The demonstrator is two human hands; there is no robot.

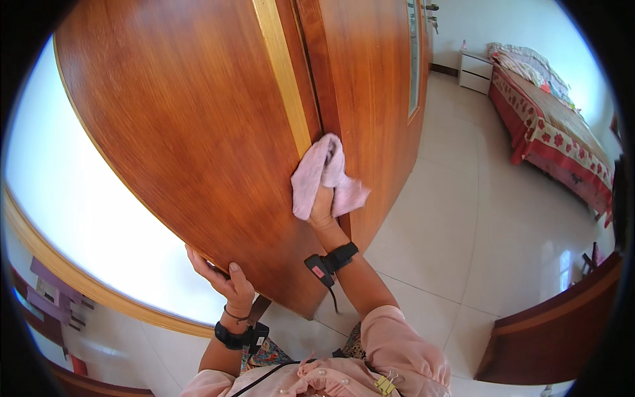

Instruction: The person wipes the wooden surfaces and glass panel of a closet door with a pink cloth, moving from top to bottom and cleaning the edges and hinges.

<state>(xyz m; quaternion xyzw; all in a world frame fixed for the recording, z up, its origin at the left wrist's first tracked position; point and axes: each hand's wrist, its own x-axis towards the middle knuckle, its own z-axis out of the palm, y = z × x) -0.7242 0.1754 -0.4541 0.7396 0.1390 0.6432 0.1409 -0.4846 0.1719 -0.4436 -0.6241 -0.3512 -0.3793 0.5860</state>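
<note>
A pink cloth (327, 171) is held in my right hand (322, 203), pressed near the seam where a yellow wooden strip (284, 74) runs down a reddish-brown wooden door (198, 124). The cloth covers most of my fingers. Lower down on the left, my left hand (223, 283) grips the near edge of the same door, thumb on the brown face and fingers around the rim. To the right of the seam stands another brown wooden panel (372, 99) with a narrow glass pane (413, 59). Each wrist wears a black strap with a small device.
A bed (555, 119) with a red floral cover and a white nightstand (475, 72) stand at the upper right on the tiled floor (436, 208). Keys (435, 25) hang at a door handle. Brown woodwork (550, 322) rises at the lower right, a curved wooden frame (99, 293) at left.
</note>
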